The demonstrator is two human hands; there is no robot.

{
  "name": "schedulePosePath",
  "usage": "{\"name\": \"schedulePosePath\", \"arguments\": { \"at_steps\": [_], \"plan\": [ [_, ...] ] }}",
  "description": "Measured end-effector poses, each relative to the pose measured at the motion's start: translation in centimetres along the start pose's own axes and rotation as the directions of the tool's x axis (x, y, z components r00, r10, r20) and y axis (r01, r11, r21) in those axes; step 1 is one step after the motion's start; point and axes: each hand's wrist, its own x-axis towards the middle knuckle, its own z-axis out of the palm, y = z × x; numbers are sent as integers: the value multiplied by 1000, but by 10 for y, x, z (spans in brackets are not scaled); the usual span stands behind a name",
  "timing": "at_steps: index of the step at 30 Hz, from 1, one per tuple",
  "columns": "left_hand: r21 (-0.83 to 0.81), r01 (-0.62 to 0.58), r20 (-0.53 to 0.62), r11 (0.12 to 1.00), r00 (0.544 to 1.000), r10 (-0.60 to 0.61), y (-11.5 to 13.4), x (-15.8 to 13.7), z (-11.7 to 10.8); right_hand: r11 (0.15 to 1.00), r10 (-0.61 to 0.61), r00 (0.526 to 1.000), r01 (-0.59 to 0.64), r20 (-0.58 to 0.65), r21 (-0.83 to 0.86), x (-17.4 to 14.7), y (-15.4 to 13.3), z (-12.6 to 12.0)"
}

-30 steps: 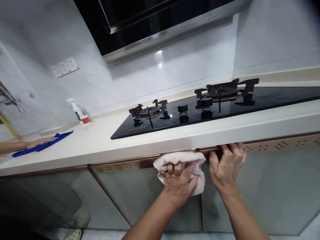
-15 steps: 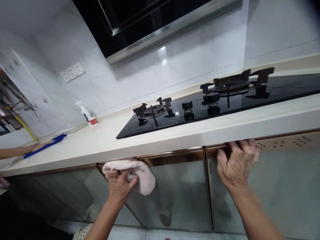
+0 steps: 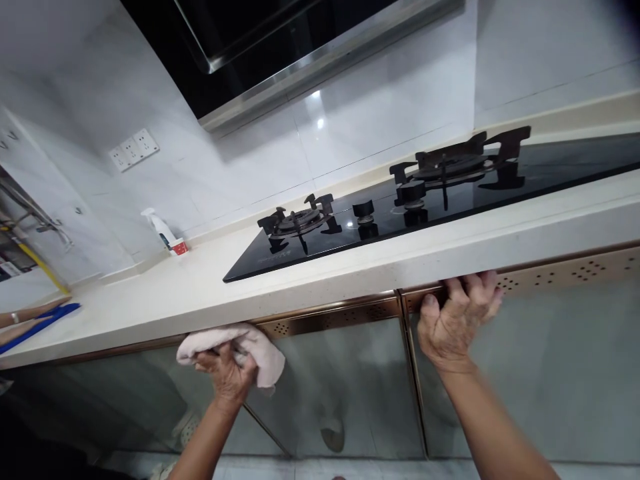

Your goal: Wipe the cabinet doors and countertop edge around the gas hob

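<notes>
My left hand [image 3: 231,375] is closed on a folded, pale pinkish-white cloth [image 3: 267,357], which presses against the copper-coloured top strip of the cabinet doors, just under the counter's front edge. Farther right, my right hand [image 3: 453,327] grips the top edge of a frosted cabinet door [image 3: 545,360]. Its bent fingers reach into the gap below the countertop, so the fingertips are partly hidden, while the thumb lies against the strip. Above both hands runs the white countertop [image 3: 165,290], with a black gas hob [image 3: 340,240] set into it.
At the far left another person's arm [image 3: 20,327] rests by a blue cloth [image 3: 50,319] on the counter. A white spray bottle [image 3: 159,227] and a small red-and-white container [image 3: 179,247] stand near the wall. A black range hood [image 3: 280,53] overhangs the hob.
My left hand and the cloth have slid left along the top strip. The right hand keeps its hold. The other person's arm and blue cloth have moved left, and the view has shifted slightly.
</notes>
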Motion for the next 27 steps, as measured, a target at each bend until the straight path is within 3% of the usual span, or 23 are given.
{"name": "schedulePosePath", "arguments": {
  "at_steps": [5, 9, 13, 16, 19, 23, 25, 27],
  "plan": [
    [-48, -90, -42, 995, 995, 88, 78, -21, 9, 999, 32, 999, -32, 19, 2, -1, -6, 0],
    [-138, -237, -126, 962, 967, 221, 152, -38, 11, 997, 82, 995, -83, 60, 9, -6, -23, 1],
    [-303, -469, -203, 830, 882, 424, 212, -45, 5, 998, 57, 996, -59, 72, 25, -14, -37, 1],
    [-324, -557, -233, 765, 831, 506, 236, -42, 0, 994, -14, 996, 4, 92, 111, -22, -44, -2],
    [-311, -595, -270, 741, 803, 531, 234, -39, 0, 980, -84, 988, 59, 127, 191, -31, -52, -5],
    [-265, -651, -329, 711, 754, 568, 195, -42, 11, 975, -114, 979, 78, 167, 207, -42, -60, -4],
    [-220, -641, -250, 735, 766, 593, 165, -46, 18, 975, -127, 975, 89, 185, 203, -44, -62, -4],
    [-176, -582, -137, 794, 813, 565, 128, -52, 24, 976, -134, 972, 96, 193, 195, -46, -61, -3]
  ]
}}
